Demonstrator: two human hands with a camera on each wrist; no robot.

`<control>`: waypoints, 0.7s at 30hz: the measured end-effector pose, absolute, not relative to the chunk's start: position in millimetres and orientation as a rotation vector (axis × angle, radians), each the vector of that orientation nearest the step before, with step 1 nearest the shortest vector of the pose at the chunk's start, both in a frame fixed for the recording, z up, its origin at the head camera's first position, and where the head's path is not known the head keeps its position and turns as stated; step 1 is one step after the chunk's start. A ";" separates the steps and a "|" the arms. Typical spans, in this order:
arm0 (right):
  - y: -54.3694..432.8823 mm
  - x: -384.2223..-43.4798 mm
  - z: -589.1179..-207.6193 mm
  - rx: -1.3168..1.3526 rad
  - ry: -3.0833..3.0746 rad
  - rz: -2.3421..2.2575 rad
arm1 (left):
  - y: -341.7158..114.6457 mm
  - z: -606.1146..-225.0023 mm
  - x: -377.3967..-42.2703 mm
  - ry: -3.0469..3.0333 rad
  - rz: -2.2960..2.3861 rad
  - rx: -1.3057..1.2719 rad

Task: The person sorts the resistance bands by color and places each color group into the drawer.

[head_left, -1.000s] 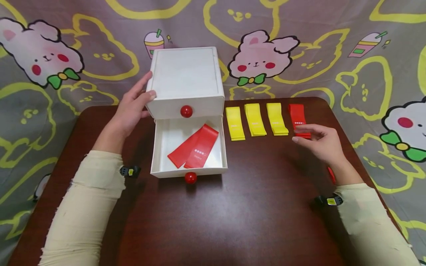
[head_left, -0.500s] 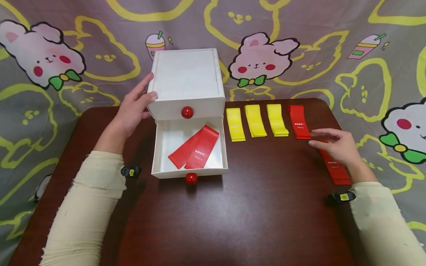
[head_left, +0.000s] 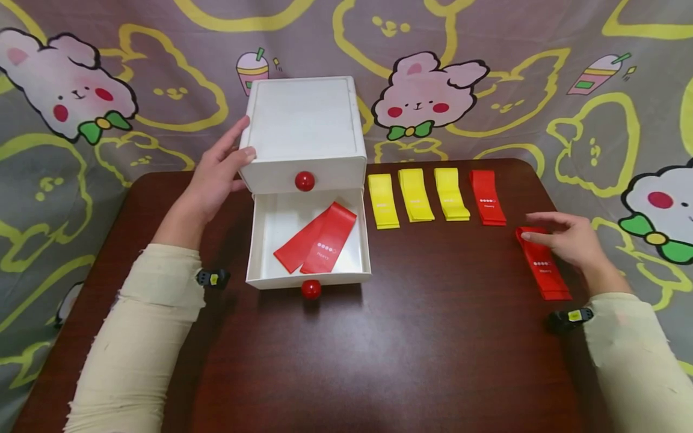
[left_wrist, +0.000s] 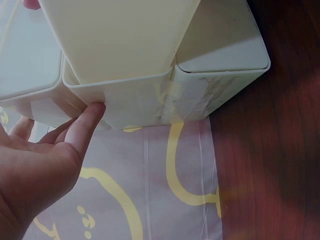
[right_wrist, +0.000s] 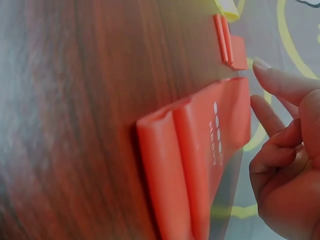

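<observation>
My left hand rests against the left side of a white two-drawer box, fingers spread along its wall. Its lower drawer stands pulled out, with a folded red resistance band inside. My right hand is at the far end of another folded red resistance band marked "Heavy", lying at the table's right side. In the right wrist view, thumb and forefinger are apart beside that band; contact is not plain. The left wrist view shows my left fingers touching the box.
Three yellow folded bands and one more red band lie in a row right of the box. Red knobs stick out from both drawers. A patterned cloth hangs behind the dark wooden table.
My right hand has moved right and toward me, from the red band at the row's end to the red band at the table's right side. The left hand stays on the box.
</observation>
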State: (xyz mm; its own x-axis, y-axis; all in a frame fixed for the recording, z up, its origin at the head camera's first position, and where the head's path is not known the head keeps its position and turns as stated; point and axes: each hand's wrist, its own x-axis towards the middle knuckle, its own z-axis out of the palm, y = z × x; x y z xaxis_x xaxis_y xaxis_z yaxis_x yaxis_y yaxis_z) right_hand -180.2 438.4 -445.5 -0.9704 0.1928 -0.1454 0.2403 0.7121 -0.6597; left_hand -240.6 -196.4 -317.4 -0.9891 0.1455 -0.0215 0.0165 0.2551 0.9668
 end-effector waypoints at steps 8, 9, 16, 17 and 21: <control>448.8 -179.7 -450.0 0.398 2.824 -1.075 | -195.4 -318.1 -240.3 2.381 1.882 0.157; 449.3 -179.5 -450.6 0.408 2.827 -1.065 | -195.3 -318.3 -240.2 2.380 1.884 0.156; 451.6 -177.7 -454.6 0.479 2.811 -1.042 | -195.1 -319.2 -240.4 2.385 1.872 0.162; 451.9 -177.4 -455.3 0.487 2.808 -1.046 | -195.1 -319.2 -240.5 2.383 1.874 0.162; 452.5 -176.7 -457.6 0.484 2.827 -1.061 | -195.7 -319.1 -241.0 2.380 1.889 0.157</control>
